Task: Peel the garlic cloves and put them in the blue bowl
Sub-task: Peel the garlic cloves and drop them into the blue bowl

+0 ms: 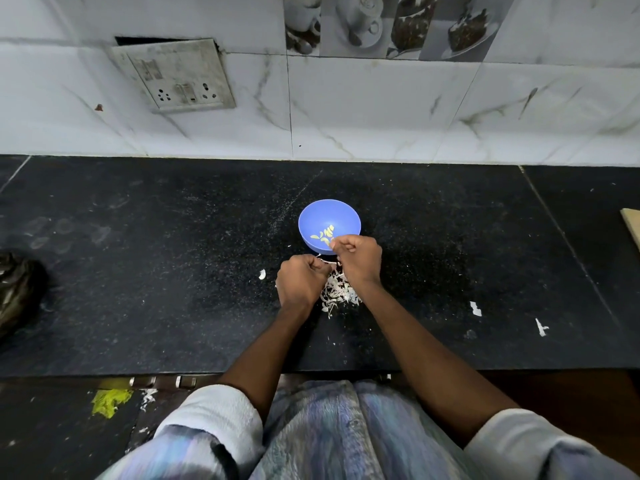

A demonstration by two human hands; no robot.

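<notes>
Surface: black speckled stone countertop (138,271), backed on the far side by a white marble-patterned tiled wall (381,109).
Bowl: small round blue plastic bowl (313,216) is set upright on the countertop near its middle, just beyond both hands.
Bowl contents: several pale yellow peeled garlic cloves (322,236) are seen lying on the bowl's bottom.
Left hand: left hand (300,280) is curled into a loose fist just near of the bowl; whether anything is held inside cannot be told, the fingers being turned away.
Right hand: right hand (360,258) is curled over the bowl's near rim, fingertips pinched together on something small and pale; whether clove or skin cannot be told.
Peelings: heap of thin white papery garlic skins (337,293) is piled on the countertop between and just near of the two hands.
Stray scrap: one white skin fragment (262,274) lies just left of the left hand.
Wall fitting: grimy grey switch-and-socket plate (176,76) is mounted far left on the wall.
</notes>
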